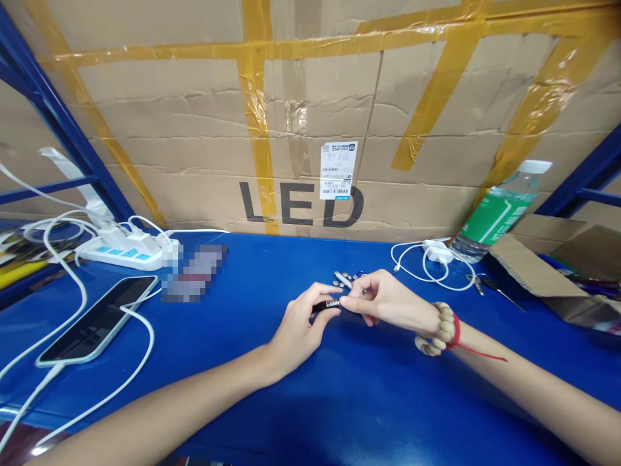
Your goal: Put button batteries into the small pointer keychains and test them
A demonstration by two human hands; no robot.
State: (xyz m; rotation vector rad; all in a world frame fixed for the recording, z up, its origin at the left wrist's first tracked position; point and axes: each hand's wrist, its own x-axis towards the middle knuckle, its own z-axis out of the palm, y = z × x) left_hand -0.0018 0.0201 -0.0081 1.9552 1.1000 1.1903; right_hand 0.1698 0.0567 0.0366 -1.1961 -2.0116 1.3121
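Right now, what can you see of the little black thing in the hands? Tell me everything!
The little black thing looks narrow, with a pale patch towards its right end, whose marks are too small to read. It is tilted slightly up to the right in the picture, in front of the blue table. The left hand pinches it between thumb and fingers; the right hand is at its right end. Fingers hide much of it, so I can't tell its material.

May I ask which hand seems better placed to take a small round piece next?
Probably the right hand: both are near small round pieces, but the left hand holds the black object, with the right at its end.
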